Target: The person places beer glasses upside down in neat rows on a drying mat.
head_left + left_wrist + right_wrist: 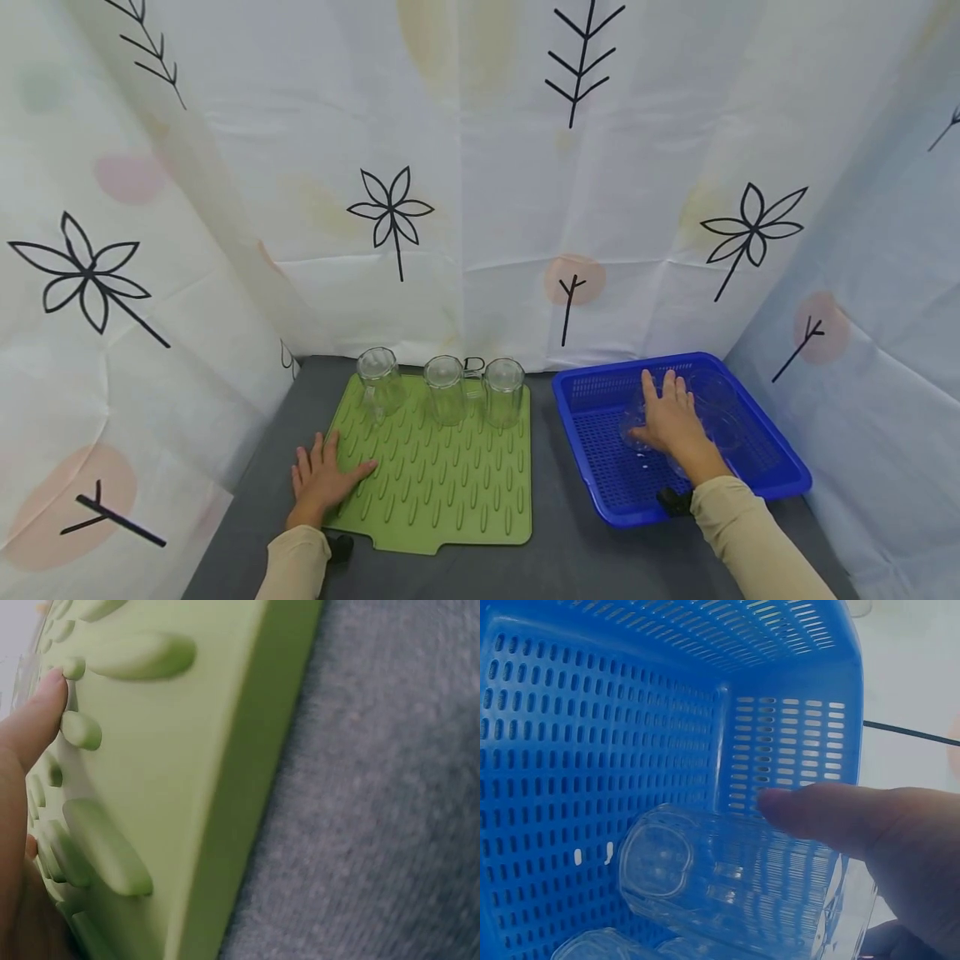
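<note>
Clear glass (727, 877), lying on its side on the floor of the blue perforated basket (780, 482), sits under my right hand (671, 425), whose fingers (647, 390) are spread nearly straight over it rather than wrapped round it; the right-wrist view shows the thumb (817, 817) resting across the glass's wall. From its look I judge the glass rigid, smooth and slippery, light enough for one hand, and breakable if knocked against its neighbours; the ribbed side wall near the middle looks the safest place to grasp, thumb on one side and fingers opposite. At least one more glass (592, 946) lies close beside it at the basket's near end. To the left of the basket, on the grey worktop (555, 533), lies a green ridged drying mat (450, 492) with three glasses (444, 390) standing in a row along its far edge. My left hand (324, 479) lies flat and relaxed on the mat's near left corner, holding nothing. The head view alone gives the whole layout and both hands; the right-wrist view alone shows the glass's shape and the thumb's contact; the left-wrist view shows only a fingertip (45, 694) among the mat's ridges and its thick edge on the worktop.
</note>
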Available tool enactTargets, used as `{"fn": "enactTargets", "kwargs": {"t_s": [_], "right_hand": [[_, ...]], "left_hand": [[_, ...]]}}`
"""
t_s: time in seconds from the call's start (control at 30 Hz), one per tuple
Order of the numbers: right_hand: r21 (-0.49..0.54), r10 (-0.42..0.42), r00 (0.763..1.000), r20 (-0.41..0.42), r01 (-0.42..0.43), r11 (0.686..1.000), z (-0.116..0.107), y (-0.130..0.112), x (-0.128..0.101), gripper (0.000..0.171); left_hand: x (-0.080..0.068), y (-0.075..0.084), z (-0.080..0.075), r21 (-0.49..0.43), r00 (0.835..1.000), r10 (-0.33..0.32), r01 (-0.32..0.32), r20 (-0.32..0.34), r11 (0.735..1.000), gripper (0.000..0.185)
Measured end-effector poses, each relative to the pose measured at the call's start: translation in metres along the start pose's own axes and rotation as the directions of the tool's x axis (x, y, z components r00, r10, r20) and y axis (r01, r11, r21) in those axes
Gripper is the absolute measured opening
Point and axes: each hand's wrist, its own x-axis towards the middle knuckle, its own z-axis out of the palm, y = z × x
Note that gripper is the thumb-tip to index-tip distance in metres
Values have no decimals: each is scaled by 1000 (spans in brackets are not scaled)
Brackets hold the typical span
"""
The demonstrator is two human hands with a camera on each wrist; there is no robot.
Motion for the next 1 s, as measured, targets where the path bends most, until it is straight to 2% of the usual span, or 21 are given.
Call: {"fn": "enactTargets", "kwargs": {"t_s": [0.13,0.37,0.47,0.7,1.0], "right_hand": [[-23,2,1000,-3,-3,1000,0,-2,0,103],[-76,-19,1000,-9,18,997,1,-12,-2,100],[-80,-19,1000,-11,19,997,3,-15,-2,98],[46,0,1000,-12,1,999,9,-14,-1,83],[188,-36,998,-48,44,981,8,-17,-2,82]], "left_hand": [[-2,2,-1,-4,1000,-9,9,13,1000,119],[-1,0,1,-18,1000,17,-17,-16,1000,119],[-1,0,1,-10,1000,4,-4,-6,1000,118],[1,0,-1,8,999,-22,22,36,1000,120],[-1,-1,0,9,1000,-17,17,18,1000,119]]}}
